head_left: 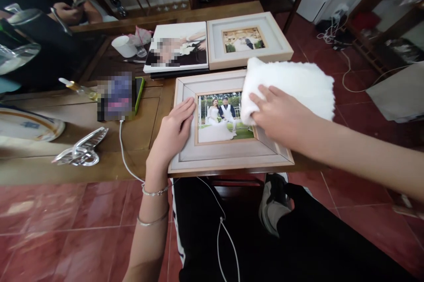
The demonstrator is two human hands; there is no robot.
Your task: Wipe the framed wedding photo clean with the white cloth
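A pale wooden photo frame [225,154] with a wedding picture lies flat at the near edge of the wooden table [139,127]. My left hand [174,134] lies on the frame's left border, fingers stretched flat and together. My right hand [278,116] presses a white fluffy cloth [298,85] onto the frame's upper right part, fingers extended over the cloth's edge. The cloth covers the frame's right corner.
Behind it lie a second frame [248,41] and a photo canvas [177,47]. To the left are a phone [119,96] with a white cable, a hair claw [81,149], a plate [26,125], a cup [124,45]. Another person's hands [71,10] show at far left.
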